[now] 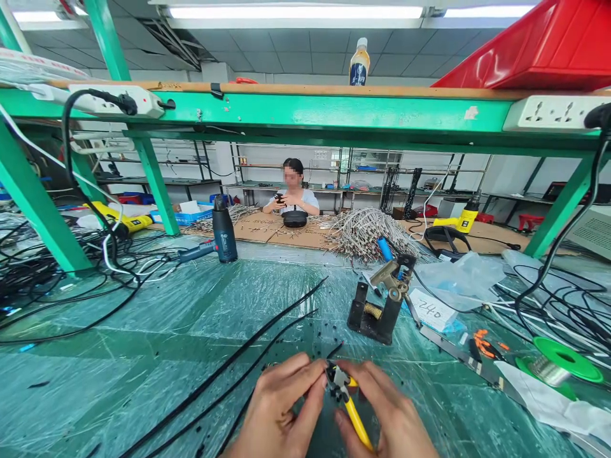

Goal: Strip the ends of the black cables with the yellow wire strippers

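Observation:
My right hand is closed around a pair of yellow-handled cutting pliers, whose metal jaws point up and to the left. Close beside the jaws, my left hand pinches the end of a black cable, mostly hidden by the fingers. A short stripped end with a reddish tip sticks out just beyond the fingertips. Two long black cables lie slantwise on the green mat to the left of my hands. Small black scraps are scattered around them.
A soldering iron stand is ahead on the right, near a green solder spool. A heat gun stands at the back left. Behind a cable pile, a person sits opposite. A green shelf beam crosses overhead.

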Motion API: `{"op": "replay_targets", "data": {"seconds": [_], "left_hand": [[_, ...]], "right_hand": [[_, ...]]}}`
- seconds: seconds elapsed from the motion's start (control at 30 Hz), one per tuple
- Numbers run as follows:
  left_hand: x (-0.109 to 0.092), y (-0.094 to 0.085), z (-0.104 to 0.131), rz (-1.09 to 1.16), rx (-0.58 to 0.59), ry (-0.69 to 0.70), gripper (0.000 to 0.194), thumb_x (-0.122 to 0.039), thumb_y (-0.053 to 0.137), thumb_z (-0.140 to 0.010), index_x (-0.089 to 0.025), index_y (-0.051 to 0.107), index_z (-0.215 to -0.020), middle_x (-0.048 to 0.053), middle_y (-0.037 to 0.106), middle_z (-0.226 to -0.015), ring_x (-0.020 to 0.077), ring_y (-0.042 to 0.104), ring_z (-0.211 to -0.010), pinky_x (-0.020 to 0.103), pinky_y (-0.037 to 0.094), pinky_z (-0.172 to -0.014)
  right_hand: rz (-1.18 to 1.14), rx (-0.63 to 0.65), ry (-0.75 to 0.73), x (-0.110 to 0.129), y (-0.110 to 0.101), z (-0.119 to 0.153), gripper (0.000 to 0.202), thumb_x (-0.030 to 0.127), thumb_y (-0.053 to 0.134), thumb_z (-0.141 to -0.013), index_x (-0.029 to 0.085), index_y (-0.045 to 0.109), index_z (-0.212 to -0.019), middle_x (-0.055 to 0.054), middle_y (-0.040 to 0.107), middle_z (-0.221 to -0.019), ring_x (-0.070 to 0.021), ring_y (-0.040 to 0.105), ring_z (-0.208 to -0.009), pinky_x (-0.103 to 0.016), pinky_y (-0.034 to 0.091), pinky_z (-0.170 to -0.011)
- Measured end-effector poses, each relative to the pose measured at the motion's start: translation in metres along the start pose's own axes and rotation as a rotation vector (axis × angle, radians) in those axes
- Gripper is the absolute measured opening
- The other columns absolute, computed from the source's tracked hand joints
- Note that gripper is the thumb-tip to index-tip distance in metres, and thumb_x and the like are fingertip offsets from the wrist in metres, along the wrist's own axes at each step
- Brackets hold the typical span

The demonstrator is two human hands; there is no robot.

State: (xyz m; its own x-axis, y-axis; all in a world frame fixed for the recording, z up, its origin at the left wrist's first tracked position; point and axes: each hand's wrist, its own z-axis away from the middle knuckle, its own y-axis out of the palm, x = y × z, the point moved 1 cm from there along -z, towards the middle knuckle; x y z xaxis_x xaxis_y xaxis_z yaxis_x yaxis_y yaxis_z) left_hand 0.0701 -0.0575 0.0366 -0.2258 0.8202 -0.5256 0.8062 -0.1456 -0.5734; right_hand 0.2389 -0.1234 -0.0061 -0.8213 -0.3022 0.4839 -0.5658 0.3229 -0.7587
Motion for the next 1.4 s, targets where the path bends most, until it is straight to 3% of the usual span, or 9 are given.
{"op": "replay_targets", "data": {"seconds": [0.1, 0.27, 0.5, 0.67, 0.8, 0.93, 1.13, 1.4], "left_hand": [[0.0, 0.002, 0.002, -0.085, -0.072, 0.076, 0.016, -0.011, 0.049, -0.087, -0.015, 0.065, -0.084, 0.002, 0.056, -0.063, 0.0126, 0.053, -0.053, 0.023, 0.04, -0.051], [-0.001, 0.004, 0.004, -0.12, -0.088, 0.102, 0.016, -0.01, 0.049, -0.087, -0.015, 0.064, -0.087, 0.002, 0.058, -0.064, 0.0123, 0.054, -0.053, 0.023, 0.041, -0.051], [-0.001, 0.005, 0.003, -0.041, -0.017, -0.004, 0.022, -0.011, 0.046, -0.09, -0.013, 0.064, -0.077, 0.002, 0.052, -0.06, 0.0122, 0.049, -0.055, 0.024, 0.037, -0.051], [-0.001, 0.005, 0.002, 0.034, -0.014, -0.076, 0.028, -0.016, 0.046, -0.091, -0.013, 0.066, -0.072, 0.0, 0.048, -0.057, 0.0118, 0.046, -0.053, 0.023, 0.034, -0.049], [0.003, 0.003, -0.001, 0.133, -0.077, -0.243, 0.021, -0.021, 0.052, -0.09, -0.017, 0.072, -0.088, 0.002, 0.062, -0.068, 0.0142, 0.058, -0.064, 0.021, 0.045, -0.059], [0.008, 0.001, -0.003, 0.161, -0.122, -0.378, 0.019, -0.026, 0.058, -0.087, -0.021, 0.076, -0.088, 0.003, 0.071, -0.077, 0.0198, 0.064, -0.081, 0.026, 0.052, -0.075], [0.005, 0.005, 0.001, 0.115, -0.087, -0.282, 0.021, -0.021, 0.057, -0.087, -0.022, 0.073, -0.101, 0.002, 0.068, -0.072, 0.0163, 0.061, -0.067, 0.021, 0.05, -0.057], [0.004, 0.007, 0.001, 0.034, -0.086, -0.232, 0.021, -0.019, 0.056, -0.088, -0.021, 0.072, -0.1, 0.001, 0.063, -0.067, 0.015, 0.059, -0.061, 0.021, 0.047, -0.055]], "right_hand": [[-0.113, 0.031, 0.034, 0.001, 0.005, 0.001, 0.056, 0.013, 0.058, -0.074, 0.028, 0.043, -0.126, -0.004, 0.062, -0.105, -0.0187, 0.065, -0.09, -0.031, 0.056, -0.078], [-0.206, 0.014, 0.015, 0.004, 0.008, 0.0, 0.05, 0.016, 0.059, -0.073, 0.028, 0.047, -0.12, -0.002, 0.066, -0.099, -0.0167, 0.066, -0.085, -0.024, 0.056, -0.073], [-0.205, -0.018, 0.03, 0.009, 0.01, -0.001, 0.034, 0.024, 0.058, -0.077, 0.022, 0.052, -0.11, -0.002, 0.067, -0.088, -0.0151, 0.066, -0.072, -0.023, 0.056, -0.066], [-0.178, 0.021, 0.027, 0.006, 0.011, 0.002, 0.041, 0.022, 0.059, -0.077, 0.026, 0.048, -0.116, 0.0, 0.066, -0.093, -0.0146, 0.066, -0.077, -0.023, 0.056, -0.068], [-0.071, -0.037, 0.058, 0.001, 0.008, 0.003, 0.052, 0.023, 0.059, -0.078, 0.027, 0.041, -0.126, -0.005, 0.063, -0.107, -0.0186, 0.066, -0.089, -0.03, 0.058, -0.075], [0.115, -0.139, 0.033, 0.0, 0.001, 0.002, 0.053, 0.03, 0.057, -0.082, 0.027, 0.038, -0.131, -0.008, 0.062, -0.106, -0.0227, 0.067, -0.09, -0.036, 0.06, -0.072], [0.288, -0.219, -0.06, 0.004, -0.004, -0.001, 0.055, 0.027, 0.059, -0.08, 0.025, 0.04, -0.131, -0.009, 0.062, -0.098, -0.026, 0.066, -0.085, -0.041, 0.059, -0.067], [0.386, -0.178, -0.076, -0.003, 0.0, 0.002, 0.057, 0.026, 0.059, -0.08, 0.021, 0.039, -0.133, -0.009, 0.062, -0.092, -0.0254, 0.065, -0.079, -0.039, 0.058, -0.063]]}}
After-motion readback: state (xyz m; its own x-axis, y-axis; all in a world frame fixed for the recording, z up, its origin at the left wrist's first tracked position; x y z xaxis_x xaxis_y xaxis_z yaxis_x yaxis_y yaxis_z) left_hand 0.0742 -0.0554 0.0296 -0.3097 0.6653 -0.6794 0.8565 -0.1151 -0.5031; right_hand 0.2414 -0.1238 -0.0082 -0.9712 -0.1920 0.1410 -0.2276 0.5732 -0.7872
